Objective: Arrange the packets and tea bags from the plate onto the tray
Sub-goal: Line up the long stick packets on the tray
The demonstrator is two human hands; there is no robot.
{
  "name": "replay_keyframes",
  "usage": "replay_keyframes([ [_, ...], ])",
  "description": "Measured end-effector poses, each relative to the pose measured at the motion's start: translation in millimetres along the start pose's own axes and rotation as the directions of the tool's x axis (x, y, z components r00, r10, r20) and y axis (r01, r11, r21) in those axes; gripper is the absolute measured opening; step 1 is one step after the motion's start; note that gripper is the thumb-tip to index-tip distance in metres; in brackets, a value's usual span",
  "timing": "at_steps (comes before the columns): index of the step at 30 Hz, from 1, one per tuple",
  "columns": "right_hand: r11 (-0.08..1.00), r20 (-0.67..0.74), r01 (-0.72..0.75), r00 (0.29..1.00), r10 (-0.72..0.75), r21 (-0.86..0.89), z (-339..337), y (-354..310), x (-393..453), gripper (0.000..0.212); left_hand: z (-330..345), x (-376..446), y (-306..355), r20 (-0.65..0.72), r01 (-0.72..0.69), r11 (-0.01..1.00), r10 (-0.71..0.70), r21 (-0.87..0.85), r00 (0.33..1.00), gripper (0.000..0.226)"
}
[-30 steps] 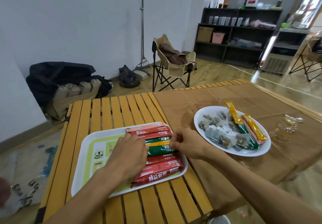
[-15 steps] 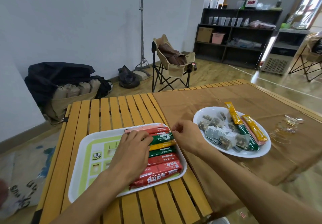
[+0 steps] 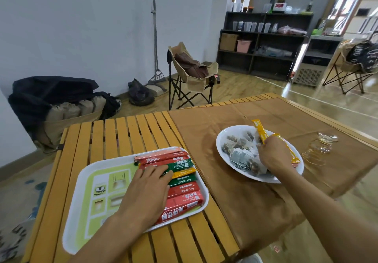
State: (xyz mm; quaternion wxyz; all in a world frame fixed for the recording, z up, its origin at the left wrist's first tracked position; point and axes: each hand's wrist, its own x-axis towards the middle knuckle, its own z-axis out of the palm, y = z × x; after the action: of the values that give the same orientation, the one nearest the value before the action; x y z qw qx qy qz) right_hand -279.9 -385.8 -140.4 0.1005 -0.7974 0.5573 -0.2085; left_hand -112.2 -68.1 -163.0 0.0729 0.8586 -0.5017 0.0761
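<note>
Left hand (image 3: 146, 193) lies flat on the striped row of red, green and yellow stick packets (image 3: 180, 183) in the white-rimmed green tray (image 3: 86, 207); right hand (image 3: 273, 155) grips a long yellow stick packet (image 3: 259, 128) over the white round plate (image 3: 222, 140) of mesh tea bags (image 3: 235, 143), with clear glass cups (image 3: 319, 147) beside it on the tabletop (image 3: 235, 191).

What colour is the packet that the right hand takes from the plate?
Orange-yellow packet, in the right hand; head view.

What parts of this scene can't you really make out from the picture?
- Left ends of the packets on the tray: hidden under the left hand, head view.
- What the right hand grips on the plate: its own fingers hide it.
- Tea bags: labels too small to read.
- Clear glass item on the brown cloth: too transparent and small to identify.
</note>
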Motion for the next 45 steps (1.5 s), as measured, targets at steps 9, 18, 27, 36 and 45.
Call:
replay_keyframes([
  [9, 0.988, 0.014, -0.057, 0.998, 0.059, -0.141, 15.2, 1.7, 28.4, 0.020, -0.4, 0.0, 2.4, -0.012, -0.017, 1.000, 0.017, 0.017, 1.000, 0.049],
  [18, 0.990, -0.138, -0.140, 0.981, 0.136, -0.017, 6.0, 10.5, 32.9, 0.014, -0.6, -1.5, 0.3, -0.030, -0.012, 1.000, 0.012, -0.012, 0.999, 0.048],
  [27, 0.742, -0.079, 0.607, 0.786, -0.613, 0.285, -13.0, -56.1, -71.6, 0.013, -27.9, -7.0, -23.0, -0.128, 0.099, 0.993, -0.107, -0.066, 0.986, 0.041],
  [36, 0.394, -0.114, 0.902, 0.416, -0.902, 0.175, 18.9, -81.3, -123.7, 0.019, -37.0, -9.5, -33.1, -0.075, 0.084, 0.989, -0.093, -0.123, 0.993, 0.034],
  [45, 0.493, 0.096, 0.851, 0.483, -0.870, 0.184, 26.9, -77.0, -126.9, 0.038, -28.5, -10.2, -12.2, -0.050, -0.056, 0.996, 0.052, -0.073, 0.997, 0.030],
])
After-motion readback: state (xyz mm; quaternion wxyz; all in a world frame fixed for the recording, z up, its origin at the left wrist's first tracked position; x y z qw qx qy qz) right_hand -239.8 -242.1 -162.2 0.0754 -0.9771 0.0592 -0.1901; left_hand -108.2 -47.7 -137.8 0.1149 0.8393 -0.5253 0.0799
